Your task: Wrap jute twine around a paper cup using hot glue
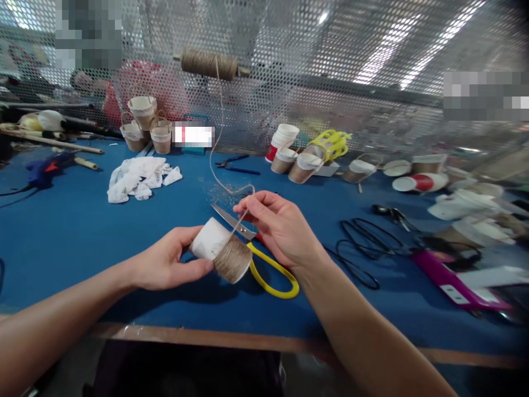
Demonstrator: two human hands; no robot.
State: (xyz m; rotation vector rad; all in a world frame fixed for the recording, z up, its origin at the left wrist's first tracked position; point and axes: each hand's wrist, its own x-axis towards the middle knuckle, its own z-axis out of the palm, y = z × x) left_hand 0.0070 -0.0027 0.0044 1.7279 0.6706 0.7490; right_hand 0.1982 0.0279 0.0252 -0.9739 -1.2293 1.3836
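A white paper cup (209, 238), tilted on its side, is held in my left hand (177, 259), fingers and thumb around its bare end. Brown jute twine (232, 260) wraps the other end in tight rows. My right hand (275, 223) pinches the loose twine above the cup between thumb and fingers. From there the strand (222, 121) runs up to a twine spool (210, 64) mounted on the perforated metal panel. Scissors (273, 273) with yellow and red handles lie on the blue table, partly hidden behind the cup and my right hand.
White cloth scraps (138, 176) and a blue glue gun (49, 168) lie to the left. Blue-handled pliers (239, 167) rest at the back. Twine-wrapped cups (306, 166) stand along the panel. A black cable (363, 237) and a purple box (458, 281) are on the right.
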